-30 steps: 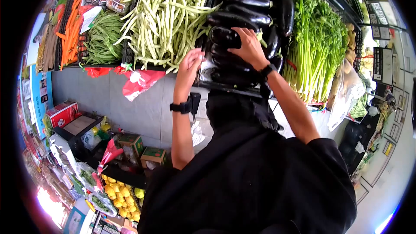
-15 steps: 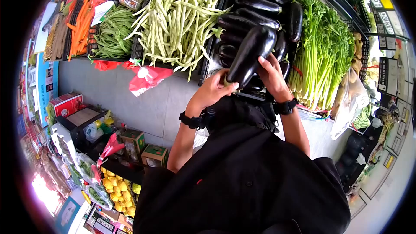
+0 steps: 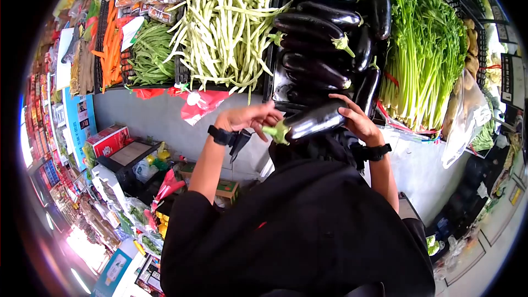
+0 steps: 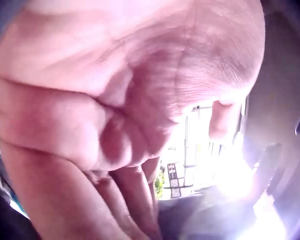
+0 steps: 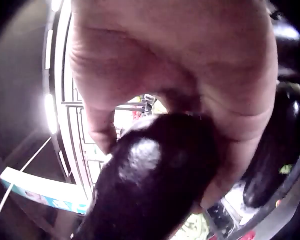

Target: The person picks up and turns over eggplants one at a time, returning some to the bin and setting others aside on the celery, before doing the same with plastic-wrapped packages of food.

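Note:
I hold a dark purple eggplant (image 3: 311,124) level in front of my chest, below the shelf edge. My left hand (image 3: 250,116) pinches its green stem end (image 3: 275,132). My right hand (image 3: 357,121) grips the thick end, with the fingers curled over it. In the right wrist view the glossy eggplant (image 5: 150,175) fills the palm, the thumb (image 5: 100,130) lies beside it, and more eggplants (image 5: 280,145) sit behind. The left wrist view shows only my left hand's palm (image 4: 115,90) and curled fingers (image 4: 135,200); the eggplant is hidden there.
On the shelf ahead are a crate of eggplants (image 3: 313,27), pale string beans (image 3: 225,27), green beans (image 3: 148,49), carrots (image 3: 110,38) and leafy green stalks (image 3: 423,49). Red plastic bags (image 3: 201,102) hang from the shelf edge. Cartons (image 3: 110,140) and bagged produce stand at floor level on the left.
My right hand lifted the eggplant off the pile. It has come down toward my body and swung from steeply tilted to level. My left hand now holds its stem end.

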The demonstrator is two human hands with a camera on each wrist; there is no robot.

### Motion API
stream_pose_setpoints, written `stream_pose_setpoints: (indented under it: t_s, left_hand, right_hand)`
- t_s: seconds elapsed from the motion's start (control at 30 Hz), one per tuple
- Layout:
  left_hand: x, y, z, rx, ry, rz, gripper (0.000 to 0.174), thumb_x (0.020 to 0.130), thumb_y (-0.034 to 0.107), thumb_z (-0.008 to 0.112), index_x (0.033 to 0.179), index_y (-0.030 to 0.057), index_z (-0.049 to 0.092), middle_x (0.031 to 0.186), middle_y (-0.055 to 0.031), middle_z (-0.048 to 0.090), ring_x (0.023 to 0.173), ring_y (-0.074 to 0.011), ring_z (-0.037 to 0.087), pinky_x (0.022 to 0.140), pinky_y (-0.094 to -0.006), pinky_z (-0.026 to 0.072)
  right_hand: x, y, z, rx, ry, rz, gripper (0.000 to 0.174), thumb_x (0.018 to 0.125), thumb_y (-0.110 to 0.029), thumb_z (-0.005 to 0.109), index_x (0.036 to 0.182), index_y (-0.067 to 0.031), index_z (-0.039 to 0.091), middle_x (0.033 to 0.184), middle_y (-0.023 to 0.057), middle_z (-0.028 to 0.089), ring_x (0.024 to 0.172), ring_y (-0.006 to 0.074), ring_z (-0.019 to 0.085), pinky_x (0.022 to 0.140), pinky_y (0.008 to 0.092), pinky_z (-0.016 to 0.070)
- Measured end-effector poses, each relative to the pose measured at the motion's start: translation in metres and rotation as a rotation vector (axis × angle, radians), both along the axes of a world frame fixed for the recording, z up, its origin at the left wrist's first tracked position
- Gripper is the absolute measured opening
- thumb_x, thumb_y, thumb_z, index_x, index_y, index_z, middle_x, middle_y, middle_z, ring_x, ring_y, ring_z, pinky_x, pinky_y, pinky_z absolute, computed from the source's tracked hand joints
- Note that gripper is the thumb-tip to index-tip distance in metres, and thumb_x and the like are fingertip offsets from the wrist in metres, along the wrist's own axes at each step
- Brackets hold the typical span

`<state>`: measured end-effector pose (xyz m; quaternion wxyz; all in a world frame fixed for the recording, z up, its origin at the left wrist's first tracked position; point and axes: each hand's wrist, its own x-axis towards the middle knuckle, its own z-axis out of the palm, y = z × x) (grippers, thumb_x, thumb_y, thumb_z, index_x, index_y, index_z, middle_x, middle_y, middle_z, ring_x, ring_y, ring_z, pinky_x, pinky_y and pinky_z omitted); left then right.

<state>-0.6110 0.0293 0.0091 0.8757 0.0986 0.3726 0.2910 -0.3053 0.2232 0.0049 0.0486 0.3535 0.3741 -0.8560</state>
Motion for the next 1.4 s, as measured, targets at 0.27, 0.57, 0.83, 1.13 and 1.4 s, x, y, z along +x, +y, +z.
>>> stream_pose_setpoints:
  t_s: [0.27, 0.57, 0.83, 1.13, 1.4]
  left_hand:
    - [0.048, 0.018, -0.030, 0.416, 0.154, 0.779, 0.090, 0.083, 0.029, 0.080, 0.153, 0.0105, 0.026, 0.142, -0.0063, 0.044, 0.127, -0.0227, 0.048, 0.103, -0.0441, 0.0453]
    - [0.063, 0.033, -0.075, 0.262, 0.917, 0.782, 0.067, 0.076, 0.002, 0.079, 0.135, -0.0006, 0.048, 0.124, -0.0118, 0.060, 0.115, -0.0189, 0.058, 0.098, -0.0325, 0.0467]
    - [0.078, 0.024, -0.107, 0.332, 1.345, 0.805, 0.071, 0.070, 0.011, 0.081, 0.133, 0.0038, 0.050, 0.125, -0.0155, 0.056, 0.115, -0.0310, 0.055, 0.099, -0.0411, 0.0453]
    - [0.090, 0.037, -0.100, 0.299, 1.599, 0.677, 0.077, 0.073, 0.021, 0.084, 0.136, 0.0012, 0.043, 0.129, -0.0221, 0.051, 0.118, -0.0399, 0.052, 0.100, -0.0445, 0.0440]
    - [0.076, 0.010, -0.075, 0.021, 1.238, 0.945, 0.068, 0.072, 0.024, 0.086, 0.124, -0.0044, 0.052, 0.113, -0.0167, 0.064, 0.101, -0.0271, 0.063, 0.092, -0.0356, 0.0485]
  right_hand:
    - [-0.043, -0.026, -0.022, -0.288, 0.247, -0.244, 0.059, 0.090, -0.016, 0.071, 0.139, -0.0114, 0.039, 0.135, 0.0093, 0.050, 0.127, 0.0230, 0.048, 0.106, 0.0390, 0.0396]
    - [-0.083, -0.058, -0.072, 0.398, 0.042, 0.142, 0.065, 0.083, -0.015, 0.076, 0.133, 0.0083, 0.041, 0.123, 0.0209, 0.060, 0.112, 0.0259, 0.062, 0.098, 0.0376, 0.0491]
    - [-0.076, 0.015, -0.055, 1.596, -0.164, 0.182, 0.063, 0.071, -0.009, 0.076, 0.128, -0.0060, 0.050, 0.123, 0.0140, 0.053, 0.114, 0.0352, 0.052, 0.094, 0.0434, 0.0470]
    - [-0.099, 0.028, -0.104, 1.686, -0.565, 0.590, 0.081, 0.064, -0.026, 0.085, 0.131, -0.0074, 0.045, 0.119, 0.0121, 0.054, 0.114, 0.0310, 0.053, 0.092, 0.0425, 0.0483]
    - [-0.106, 0.023, -0.049, 1.459, -0.584, 0.706, 0.081, 0.063, -0.046, 0.084, 0.121, 0.0001, 0.049, 0.105, 0.0179, 0.061, 0.098, 0.0366, 0.065, 0.082, 0.0465, 0.0551]
